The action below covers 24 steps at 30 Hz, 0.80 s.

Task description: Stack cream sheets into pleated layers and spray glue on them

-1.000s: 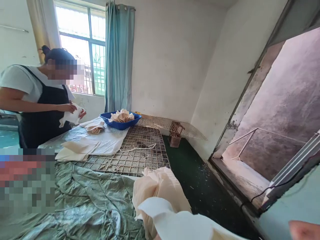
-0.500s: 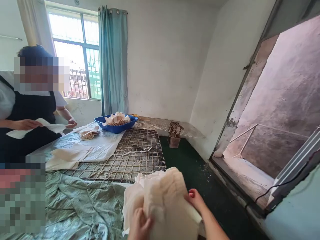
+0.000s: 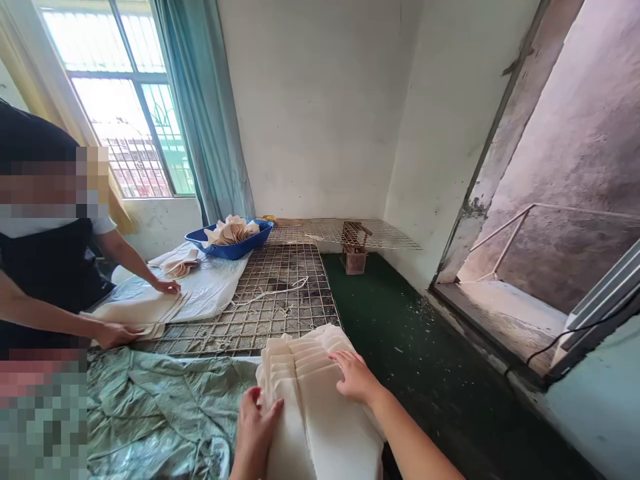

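Right hand (image 3: 356,377), fingers slightly spread atop the sheets (image 3: 325,417), left hand (image 3: 256,427) at their left edge, thumb apart from fingers, grip unclear, sheets right of the green tarp (image 3: 173,410), mesh (image 3: 295,267) beyond, blue tray (image 3: 234,252) farther back.

Bare left hand (image 3: 256,430) pointed forward, thumb (image 3: 275,409) apart from fingers (image 3: 251,396). Bare right hand (image 3: 357,379) was palm-down, fingers extended; bare right forearm (image 3: 413,433) slanted inward.
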Available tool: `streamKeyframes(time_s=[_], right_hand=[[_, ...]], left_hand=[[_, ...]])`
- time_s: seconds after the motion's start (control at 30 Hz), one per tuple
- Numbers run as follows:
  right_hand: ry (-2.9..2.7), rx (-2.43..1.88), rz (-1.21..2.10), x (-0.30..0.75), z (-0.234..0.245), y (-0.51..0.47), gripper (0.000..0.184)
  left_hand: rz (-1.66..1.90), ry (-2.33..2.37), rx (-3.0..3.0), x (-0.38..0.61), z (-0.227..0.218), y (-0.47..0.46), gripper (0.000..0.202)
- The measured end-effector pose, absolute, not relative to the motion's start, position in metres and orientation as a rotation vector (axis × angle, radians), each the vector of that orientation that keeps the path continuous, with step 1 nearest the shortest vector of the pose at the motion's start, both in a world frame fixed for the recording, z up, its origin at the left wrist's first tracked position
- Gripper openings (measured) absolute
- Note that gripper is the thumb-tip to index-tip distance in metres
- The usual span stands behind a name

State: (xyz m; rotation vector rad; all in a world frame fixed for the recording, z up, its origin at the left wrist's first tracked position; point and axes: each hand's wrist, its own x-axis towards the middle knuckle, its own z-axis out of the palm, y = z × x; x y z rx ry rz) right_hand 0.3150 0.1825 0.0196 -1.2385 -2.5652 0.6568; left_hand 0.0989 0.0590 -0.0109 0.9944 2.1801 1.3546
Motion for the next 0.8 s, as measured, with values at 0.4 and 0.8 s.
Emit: streamKeyframes(time_s=[0.4, 0.8], right_hand=[[-2.713, -1.386, 0.342, 0.333, 0.048, 0.169, 0.035], [-2.451, -0.689, 0.357, 0.434, 0.068, 0.030, 0.034]], left_hand=[[0.905, 2.198, 1.348, 0.131, 0.015, 0.042, 0.065], [0.773, 1.760, 2.336, 0.137, 0.064, -0.011, 0.057]])
